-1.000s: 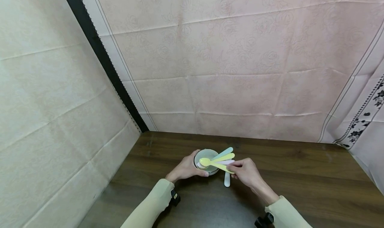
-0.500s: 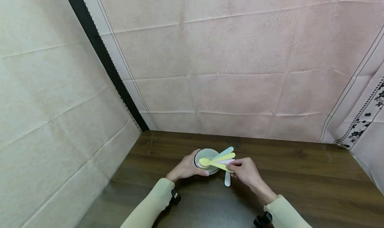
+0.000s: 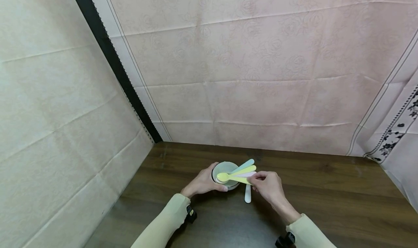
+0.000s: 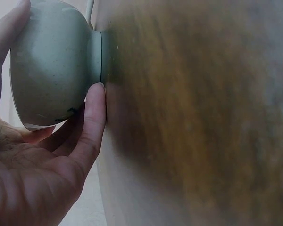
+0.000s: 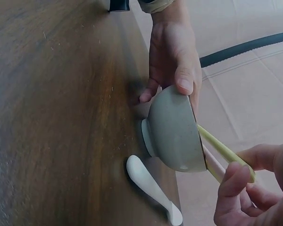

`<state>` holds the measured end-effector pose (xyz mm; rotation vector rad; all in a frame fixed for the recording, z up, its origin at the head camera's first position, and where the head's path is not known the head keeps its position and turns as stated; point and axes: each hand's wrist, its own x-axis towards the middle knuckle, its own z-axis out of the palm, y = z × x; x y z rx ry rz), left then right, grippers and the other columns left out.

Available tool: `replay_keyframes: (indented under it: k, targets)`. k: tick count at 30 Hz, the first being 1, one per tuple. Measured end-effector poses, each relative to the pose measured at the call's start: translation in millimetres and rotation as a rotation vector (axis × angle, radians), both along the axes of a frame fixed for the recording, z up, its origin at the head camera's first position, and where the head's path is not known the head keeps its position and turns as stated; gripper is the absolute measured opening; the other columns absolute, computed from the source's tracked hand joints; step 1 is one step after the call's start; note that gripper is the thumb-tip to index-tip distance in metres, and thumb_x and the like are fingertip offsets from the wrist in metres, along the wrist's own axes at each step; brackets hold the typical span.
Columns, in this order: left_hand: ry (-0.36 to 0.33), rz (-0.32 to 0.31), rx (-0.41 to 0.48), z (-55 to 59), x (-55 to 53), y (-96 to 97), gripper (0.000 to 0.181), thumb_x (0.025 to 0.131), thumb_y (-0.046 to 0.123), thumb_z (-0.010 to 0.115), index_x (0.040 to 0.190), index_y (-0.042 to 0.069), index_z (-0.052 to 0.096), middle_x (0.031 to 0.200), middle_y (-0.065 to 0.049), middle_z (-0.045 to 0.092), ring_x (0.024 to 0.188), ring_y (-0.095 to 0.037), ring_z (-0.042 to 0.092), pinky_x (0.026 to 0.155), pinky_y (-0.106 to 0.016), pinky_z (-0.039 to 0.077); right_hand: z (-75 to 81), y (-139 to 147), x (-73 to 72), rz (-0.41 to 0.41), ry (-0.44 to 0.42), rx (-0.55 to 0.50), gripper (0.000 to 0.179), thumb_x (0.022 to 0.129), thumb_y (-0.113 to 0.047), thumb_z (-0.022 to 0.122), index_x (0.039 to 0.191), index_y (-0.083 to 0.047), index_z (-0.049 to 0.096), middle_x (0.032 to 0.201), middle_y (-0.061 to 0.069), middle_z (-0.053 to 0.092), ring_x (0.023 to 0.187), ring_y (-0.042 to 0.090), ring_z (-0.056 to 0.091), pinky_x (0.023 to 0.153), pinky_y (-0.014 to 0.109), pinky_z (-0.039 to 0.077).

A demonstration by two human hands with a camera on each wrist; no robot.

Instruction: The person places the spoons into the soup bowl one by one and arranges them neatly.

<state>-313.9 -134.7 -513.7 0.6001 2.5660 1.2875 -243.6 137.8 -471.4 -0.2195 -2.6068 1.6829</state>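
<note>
My left hand (image 3: 203,182) grips a pale grey-green bowl (image 4: 52,61), thumb on the near side and fingers round the far side. The bowl stands on the table. Between thumb and fingers, my right hand (image 3: 268,187) pinches the handle of a yellow spoon (image 3: 240,180), whose head lies over the bowl's opening. A light blue spoon (image 3: 245,164), another yellow spoon (image 3: 246,170) and a lilac spoon (image 3: 247,175) lean in the bowl, handles out to the right. Their heads are partly hidden by the held spoon.
A whitish spoon (image 5: 148,181) lies on the wooden table (image 3: 326,190), just right of the bowl and below my right hand. Pale cloth (image 3: 254,66) hangs behind the table, and more cloth (image 3: 65,132) hangs at the left.
My right hand has shifted up very slightly, and the handle end of the held yellow spoon has risen a little. The left hand and bowl stay in place.
</note>
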Motion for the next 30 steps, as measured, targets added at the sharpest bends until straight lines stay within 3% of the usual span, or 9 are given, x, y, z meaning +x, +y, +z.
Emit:
replay_keyframes:
  k: [13, 19, 30]
  targets:
    - [0.006, 0.006, -0.004, -0.4, 0.9, -0.7, 0.102, 0.078, 0.04, 0.099, 0.16, 0.012, 0.045, 0.146, -0.005, 0.067, 0.13, -0.022, 0.063, 0.112, -0.049, 0.051, -4.0, 1, 1.5, -0.057, -0.078, -0.115, 0.023, 0.094, -0.021, 0.084, 0.102, 0.001, 0.083, 0.07, 0.005, 0.074, 0.068, 0.019, 0.07, 0.057, 0.027, 0.048]
    - [0.009, 0.005, -0.008, -0.6, 0.8, -0.8, 0.101, 0.078, 0.04, 0.1, 0.159, 0.012, 0.046, 0.145, -0.004, 0.067, 0.129, -0.021, 0.064, 0.111, -0.048, 0.051, -5.1, 2, -0.5, -0.06, -0.1, -0.16, 0.026, 0.095, -0.021, 0.084, 0.104, 0.004, 0.082, 0.07, 0.004, 0.075, 0.067, 0.018, 0.07, 0.061, 0.03, 0.054]
    - [0.014, -0.008, 0.001, -1.3, -0.7, -1.1, 0.1, 0.079, 0.04, 0.099, 0.159, 0.014, 0.046, 0.146, -0.004, 0.067, 0.129, -0.021, 0.063, 0.112, -0.049, 0.051, -6.2, 5, -8.3, -0.062, -0.122, -0.179, 0.028, 0.095, -0.022, 0.085, 0.105, 0.004, 0.081, 0.069, 0.002, 0.074, 0.066, 0.016, 0.07, 0.063, 0.029, 0.055]
